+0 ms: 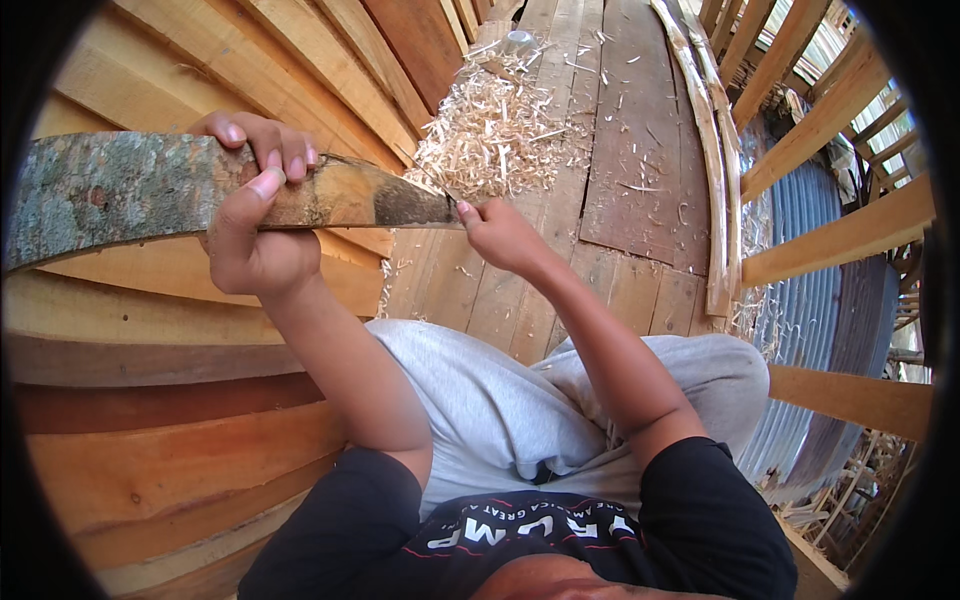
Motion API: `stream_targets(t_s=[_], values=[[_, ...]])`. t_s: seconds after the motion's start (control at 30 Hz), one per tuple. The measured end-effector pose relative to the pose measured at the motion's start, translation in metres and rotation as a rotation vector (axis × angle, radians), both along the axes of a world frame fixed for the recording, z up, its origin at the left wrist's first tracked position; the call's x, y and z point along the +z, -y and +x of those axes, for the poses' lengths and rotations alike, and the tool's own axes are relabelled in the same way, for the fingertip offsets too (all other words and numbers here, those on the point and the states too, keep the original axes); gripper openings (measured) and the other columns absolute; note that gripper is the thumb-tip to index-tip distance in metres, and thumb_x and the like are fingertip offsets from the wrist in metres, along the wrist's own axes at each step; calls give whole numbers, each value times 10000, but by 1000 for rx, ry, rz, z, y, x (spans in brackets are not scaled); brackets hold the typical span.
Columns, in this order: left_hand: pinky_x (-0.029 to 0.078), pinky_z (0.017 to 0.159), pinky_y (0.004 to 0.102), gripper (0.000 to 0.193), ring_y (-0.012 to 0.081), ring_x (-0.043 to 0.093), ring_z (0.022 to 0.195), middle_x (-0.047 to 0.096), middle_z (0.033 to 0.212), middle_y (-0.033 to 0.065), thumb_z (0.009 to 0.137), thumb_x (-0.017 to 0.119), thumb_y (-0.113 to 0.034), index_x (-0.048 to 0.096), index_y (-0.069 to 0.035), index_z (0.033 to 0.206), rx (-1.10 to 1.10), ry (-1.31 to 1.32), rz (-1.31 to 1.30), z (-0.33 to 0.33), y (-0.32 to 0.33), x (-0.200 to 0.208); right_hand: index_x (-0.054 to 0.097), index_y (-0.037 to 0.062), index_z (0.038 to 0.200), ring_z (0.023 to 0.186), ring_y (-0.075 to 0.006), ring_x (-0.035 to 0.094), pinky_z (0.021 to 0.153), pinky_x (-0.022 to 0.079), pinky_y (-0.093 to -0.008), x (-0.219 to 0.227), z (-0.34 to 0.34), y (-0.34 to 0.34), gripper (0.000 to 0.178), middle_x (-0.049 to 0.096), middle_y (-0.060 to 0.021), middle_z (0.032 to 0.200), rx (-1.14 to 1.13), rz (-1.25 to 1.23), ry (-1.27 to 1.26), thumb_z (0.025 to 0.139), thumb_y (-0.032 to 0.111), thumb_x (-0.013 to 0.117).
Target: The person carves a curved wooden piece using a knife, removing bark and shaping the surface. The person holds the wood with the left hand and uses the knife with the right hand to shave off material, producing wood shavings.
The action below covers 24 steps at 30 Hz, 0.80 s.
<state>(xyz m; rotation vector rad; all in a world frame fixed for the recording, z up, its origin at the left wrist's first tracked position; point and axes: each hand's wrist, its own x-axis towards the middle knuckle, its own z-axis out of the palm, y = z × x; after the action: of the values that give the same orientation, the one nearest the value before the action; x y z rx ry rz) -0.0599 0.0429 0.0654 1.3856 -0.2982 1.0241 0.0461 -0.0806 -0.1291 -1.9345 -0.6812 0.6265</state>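
Note:
A long piece of wood [120, 185] reaches in from the left, wide and covered in grey-green bark there. Towards the right it narrows to a bare, tan part with dark patches. My left hand [255, 215] is closed round its middle, thumb and fingertips on the upper face. At the narrow end my right hand [497, 232] is closed, its thumb pressed against the tip. A thin dark line shows by that thumb; whether it is a blade or a splinter I cannot tell. The palm side of my right hand is hidden.
Pale shavings [500, 125] lie heaped on the plank floor [640, 150], with a small silvery object [518, 40] behind them. Overlapping wooden boards [150, 445] line the left. Long pale poles [715, 170] lie along the right, beside wooden rails [840, 232] and corrugated metal [800, 330].

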Motion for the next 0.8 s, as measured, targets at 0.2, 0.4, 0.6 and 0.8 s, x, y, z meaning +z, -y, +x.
stream_targets(t_s=[0.2, 0.4, 0.6, 0.8], values=[[380, 729, 352, 359, 180, 431, 690, 423, 756, 84, 655, 534, -89, 439, -41, 998, -19, -1, -8, -3, -3, 0, 539, -37, 699, 532, -229, 450, 572, 397, -421, 73, -1, 25, 529, 478, -126, 552, -72, 298, 49, 998, 382, 421], [381, 720, 355, 363, 182, 424, 686, 420, 754, 83, 652, 534, -98, 437, -44, 997, -46, 0, 23, 3, 2, 0, 570, -41, 699, 586, -311, 572, 637, 437, -470, -52, -3, -5, 532, 612, -198, 634, -105, -52, 42, 986, 384, 432], [381, 720, 356, 368, 185, 422, 693, 419, 752, 82, 651, 532, -98, 435, -45, 1002, -30, -8, 40, 0, 4, 2, 559, -51, 702, 590, -315, 567, 641, 432, -480, -26, 12, 3, 567, 587, -222, 619, -29, -24, -40, 992, 408, 396], [381, 730, 355, 364, 187, 427, 702, 423, 760, 83, 655, 537, -92, 432, -45, 1000, 1, -11, 4, 1, 4, 0, 483, -50, 662, 521, -252, 412, 567, 380, -446, 18, -10, -1, 554, 457, -156, 541, -38, 71, -85, 998, 384, 406]])
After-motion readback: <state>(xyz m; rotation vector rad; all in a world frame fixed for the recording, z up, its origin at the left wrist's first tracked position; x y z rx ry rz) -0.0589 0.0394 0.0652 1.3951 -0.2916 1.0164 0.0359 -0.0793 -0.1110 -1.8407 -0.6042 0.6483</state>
